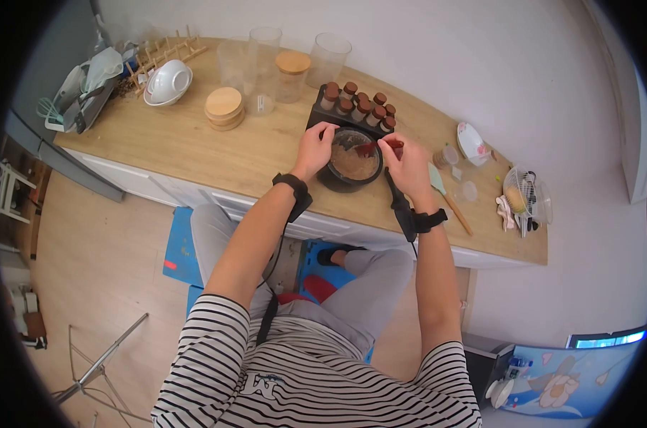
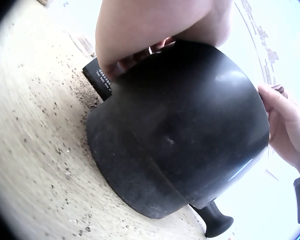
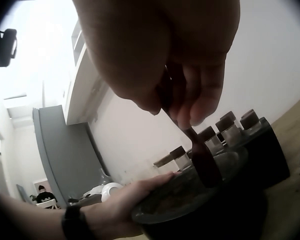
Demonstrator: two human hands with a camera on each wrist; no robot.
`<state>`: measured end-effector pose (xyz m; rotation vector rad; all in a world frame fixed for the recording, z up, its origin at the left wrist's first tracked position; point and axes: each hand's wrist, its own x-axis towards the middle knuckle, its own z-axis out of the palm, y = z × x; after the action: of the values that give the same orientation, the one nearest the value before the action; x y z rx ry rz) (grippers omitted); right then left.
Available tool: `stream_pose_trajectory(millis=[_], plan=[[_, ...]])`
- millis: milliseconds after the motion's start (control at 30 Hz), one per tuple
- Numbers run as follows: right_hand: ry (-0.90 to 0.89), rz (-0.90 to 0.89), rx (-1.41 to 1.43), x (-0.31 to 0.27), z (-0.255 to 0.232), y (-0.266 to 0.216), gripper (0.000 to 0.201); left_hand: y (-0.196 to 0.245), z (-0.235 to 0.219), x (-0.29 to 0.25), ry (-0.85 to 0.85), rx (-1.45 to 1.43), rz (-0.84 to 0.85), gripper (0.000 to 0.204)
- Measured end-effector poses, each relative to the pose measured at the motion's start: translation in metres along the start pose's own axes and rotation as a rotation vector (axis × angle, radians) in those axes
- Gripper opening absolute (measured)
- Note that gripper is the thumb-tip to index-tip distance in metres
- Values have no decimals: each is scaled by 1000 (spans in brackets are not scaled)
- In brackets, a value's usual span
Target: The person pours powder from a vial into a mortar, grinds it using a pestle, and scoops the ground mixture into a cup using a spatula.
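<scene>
A black mortar (image 1: 346, 184) with brown ground powder (image 1: 353, 165) in it stands near the counter's front edge. My left hand (image 1: 314, 151) grips its rim at the left, fingers hooked over the far side in the left wrist view. Between thumb and fingers, my right hand (image 1: 409, 167) pinches a dark red spoon (image 3: 206, 162), its flat end down at the mortar's mouth. A black pestle (image 2: 215, 220) lies beside the mortar's base. Right behind the mortar is a black rack (image 1: 316, 118) of small jars with brown lids (image 1: 362, 107).
Left of the rack are a wooden-lidded jar (image 1: 292, 75), clear containers and a white bowl (image 1: 168, 82). On the right lie a spatula with a wooden handle (image 1: 457, 214), a floral dish (image 1: 471, 143) and a utensil basket (image 1: 544, 203). Brown crumbs (image 2: 80, 100) dot the counter beside the mortar.
</scene>
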<state>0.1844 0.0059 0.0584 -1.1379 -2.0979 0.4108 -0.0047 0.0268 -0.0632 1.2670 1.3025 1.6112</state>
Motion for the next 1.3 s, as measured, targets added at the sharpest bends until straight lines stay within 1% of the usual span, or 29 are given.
stream_pose_trajectory(millis=[33,100,133,200,267,333,433,500,533,600,633,700,733,800,933,1000,1033,1100,1133,1233,1267,1300], plan=[[-3,5,0,1,0,-7,14,-2,1,0,5,-1,6,24],[114,64,48,4,0,-17,14,-1,0,0,2,4,-3,24],[111,66,47,5,-1,-16,14,0,-1,0,1,9,-4,25],[130,-11,-86,6,-3,-13,13,0,-1,-1,3,8,-3,25],[111,-27,-138,5,0,-9,12,-2,0,0,6,6,-1,25],[94,-41,-191,2,3,-7,12,-7,2,2,28,-1,36,24],[35,-72,-102,0,14,-9,11,2,0,-1,7,-2,-6,25],[126,-35,50,3,17,-5,11,2,-1,-1,0,-7,-28,25],[126,-32,49,3,17,-5,11,2,0,-1,-10,-12,-49,26],[-80,-1,5,4,17,-7,12,0,1,0,-13,-2,-32,26],[-82,-2,5,6,17,-9,12,-2,0,1,-10,8,-17,26],[12,180,217,6,18,-14,14,0,-2,0,-15,14,-37,25],[9,186,216,6,18,-13,14,1,-1,0,-26,20,-54,25],[-7,27,19,8,18,-11,14,-2,1,-1,-20,12,-38,25],[5,11,103,10,20,1,13,-1,0,0,-3,5,-13,25],[97,72,25,11,7,-14,13,0,-1,-1,-13,6,-24,25],[94,73,26,12,3,-18,13,2,-2,-1,-23,7,-31,25],[132,33,-115,11,-3,-21,13,0,-1,0,-12,4,-28,26],[131,36,-118,11,-4,-20,13,0,0,1,-2,-1,-21,26],[78,-4,-169,14,-3,-16,16,3,-1,0,-16,3,-73,26],[15,-11,-276,15,1,-17,18,0,0,0,-16,3,-74,26],[-47,-18,-383,16,3,-17,20,-2,1,1,0,-11,-35,26]])
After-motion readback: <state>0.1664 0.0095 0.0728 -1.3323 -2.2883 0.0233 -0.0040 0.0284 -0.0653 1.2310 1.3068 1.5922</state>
